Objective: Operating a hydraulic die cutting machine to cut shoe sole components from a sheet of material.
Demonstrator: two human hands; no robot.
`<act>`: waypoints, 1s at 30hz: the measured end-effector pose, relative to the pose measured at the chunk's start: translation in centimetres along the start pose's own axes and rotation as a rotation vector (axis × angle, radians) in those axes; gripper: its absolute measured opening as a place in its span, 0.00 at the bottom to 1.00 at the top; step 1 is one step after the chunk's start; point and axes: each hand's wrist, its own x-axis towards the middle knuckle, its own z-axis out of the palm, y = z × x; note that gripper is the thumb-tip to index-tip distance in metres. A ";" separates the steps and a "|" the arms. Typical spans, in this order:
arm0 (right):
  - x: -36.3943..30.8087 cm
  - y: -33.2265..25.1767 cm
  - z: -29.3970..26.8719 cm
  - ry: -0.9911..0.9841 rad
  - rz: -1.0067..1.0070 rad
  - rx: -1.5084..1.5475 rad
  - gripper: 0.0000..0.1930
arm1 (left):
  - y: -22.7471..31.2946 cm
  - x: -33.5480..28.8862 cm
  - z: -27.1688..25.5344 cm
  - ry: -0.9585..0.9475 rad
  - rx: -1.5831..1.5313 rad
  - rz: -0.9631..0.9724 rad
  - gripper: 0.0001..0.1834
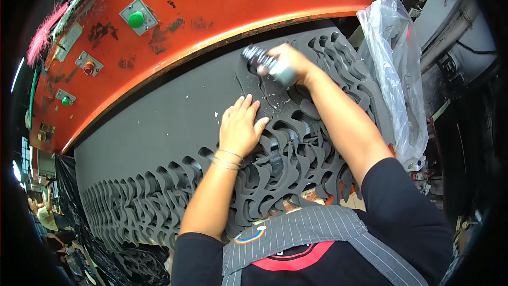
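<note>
A large dark grey foam sheet [169,100] lies before me, its near part cut into wavy strips. Flat on it, near the cut edge, rests my left hand [239,127], fingers stretched out and holding nothing. My right hand [291,64] is closed around a black-and-grey bottle-shaped object [283,72], smeared by motion, its dark end pointing far left. It is above the sheet, close to curved cut lines. I cannot tell whether it touches the foam. Pale crumbs [272,99] are scattered between my hands.
Beyond the sheet stands an orange machine [211,0] with green buttons [136,19] and a red knob [89,68]. Wavy foam offcuts [132,201] hang along the near edge. Clear plastic sheeting [394,74] hangs at right. Other people [47,212] are at far left.
</note>
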 end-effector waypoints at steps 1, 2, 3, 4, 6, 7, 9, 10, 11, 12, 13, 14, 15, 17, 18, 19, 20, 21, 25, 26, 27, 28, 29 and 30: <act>-0.4 -0.9 -1.3 0.041 -0.082 0.241 0.05 | -0.2 1.4 -1.2 -0.073 -0.024 0.042 0.25; -0.3 -2.5 -1.2 -0.048 -0.119 0.201 0.06 | -1.8 2.3 -2.4 -0.156 -0.178 0.040 0.24; 0.3 -3.5 -0.1 -0.145 -0.154 0.168 0.07 | -3.6 2.5 -3.4 -0.240 -0.331 0.027 0.23; 0.9 -3.9 0.9 -0.228 -0.315 -0.346 0.11 | -4.4 2.3 -3.1 -0.073 -0.504 -0.187 0.23; 1.0 -4.8 6.1 -0.288 -0.311 -0.737 0.13 | -7.3 1.2 -2.3 0.211 -0.604 -0.445 0.24; 0.8 -5.5 7.7 -0.342 -0.177 -0.874 0.12 | -8.3 -0.1 -1.6 0.316 -0.552 -0.491 0.25; 1.1 -2.2 9.3 -0.341 -0.061 -0.922 0.12 | -6.9 -0.2 -1.8 0.191 -0.587 -0.386 0.28; 0.6 -2.3 9.1 -0.311 -0.084 -0.808 0.15 | -6.7 -0.9 -2.0 0.125 -0.332 -0.295 0.29; -0.1 -2.0 8.2 -0.280 -0.110 -0.701 0.18 | -6.3 -1.0 -2.1 0.065 -0.080 -0.202 0.31; -1.4 -1.0 7.4 -0.150 -0.258 -0.588 0.25 | -6.1 -1.1 -2.3 0.016 -0.134 -0.239 0.32; -3.2 0.3 6.9 -0.019 -0.400 -0.473 0.33 | -6.1 -1.3 -2.2 0.015 -0.134 -0.236 0.32; -5.1 1.3 6.5 -0.008 -0.375 -0.466 0.40 | -6.1 -1.5 -2.2 -0.006 -0.116 -0.228 0.32; -6.2 2.1 6.4 -0.001 -0.355 -0.454 0.47 | -6.3 -1.5 -2.3 -0.026 -0.092 -0.227 0.32; -6.0 2.9 6.2 -0.042 -0.403 -0.521 0.48 | -5.9 -0.8 -2.8 -0.055 -0.104 -0.224 0.32; -5.9 3.4 6.2 -0.088 -0.456 -0.587 0.50 | -5.9 -0.5 -2.8 -0.057 -0.111 -0.224 0.32; -5.6 3.1 6.1 -0.089 -0.450 -0.586 0.50 | -5.9 -0.4 -2.8 -0.057 -0.117 -0.226 0.32; -5.4 2.7 5.9 -0.103 -0.405 -0.588 0.48 | -6.0 -0.3 -2.7 -0.062 -0.121 -0.226 0.32; -5.3 2.6 5.9 -0.118 -0.359 -0.591 0.47 | -6.0 -0.2 -2.6 -0.080 -0.127 -0.231 0.32; -4.9 2.6 5.9 -0.084 -0.316 -0.620 0.48 | -6.0 0.9 -3.0 -0.125 -0.128 -0.243 0.33; -4.8 1.7 5.6 -0.106 -0.303 -0.639 0.48 | -6.2 1.2 -2.9 -0.134 -0.115 -0.253 0.33; -4.9 1.6 5.7 -0.104 -0.306 -0.652 0.48 | -6.1 1.2 -3.1 -0.136 -0.131 -0.261 0.33; -5.3 2.0 6.0 -0.116 -0.289 -0.646 0.48 | -6.1 0.7 -3.1 -0.156 -0.158 -0.260 0.33; -5.2 2.0 6.4 -0.132 -0.295 -0.641 0.48 | -6.7 0.2 -3.3 -0.159 -0.173 -0.268 0.33; -5.2 1.7 6.6 -0.145 -0.317 -0.634 0.50 | -7.8 -0.5 -3.4 -0.134 -0.277 -0.232 0.33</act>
